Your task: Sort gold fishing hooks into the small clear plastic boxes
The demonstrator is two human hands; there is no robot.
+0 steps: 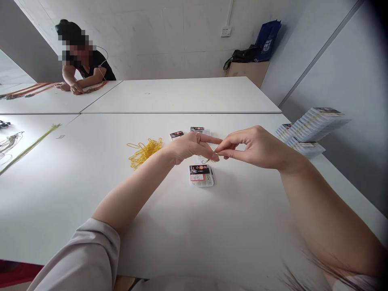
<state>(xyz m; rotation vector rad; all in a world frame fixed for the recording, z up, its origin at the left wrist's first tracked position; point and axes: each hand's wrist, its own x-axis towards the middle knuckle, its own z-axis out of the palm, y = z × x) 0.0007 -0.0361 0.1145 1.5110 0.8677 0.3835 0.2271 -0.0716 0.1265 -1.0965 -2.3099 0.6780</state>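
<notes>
My left hand (pixel 188 146) and my right hand (pixel 257 147) meet at the fingertips above the white table. A small dark fish hook (pixel 205 161) hangs below my left fingers, which are closed in a pinch on it. My right thumb and forefinger are pinched together against the left fingertips, where a tiny yellowish bit shows; what they hold is too small to make out. Just below lies a clear plastic box (pixel 201 176) with a black and red label. Two similar labelled boxes, a left one (pixel 176 135) and a right one (pixel 197 129), lie behind my left hand, partly covered.
A heap of yellow plastic loops (pixel 146 152) lies left of my hands. Stacks of clear boxes (pixel 313 125) stand at the right. Yellow-green strands (pixel 33 145) lie far left. Across the tables (pixel 182 95), another person (pixel 87 64) handles orange strands (pixel 97 87).
</notes>
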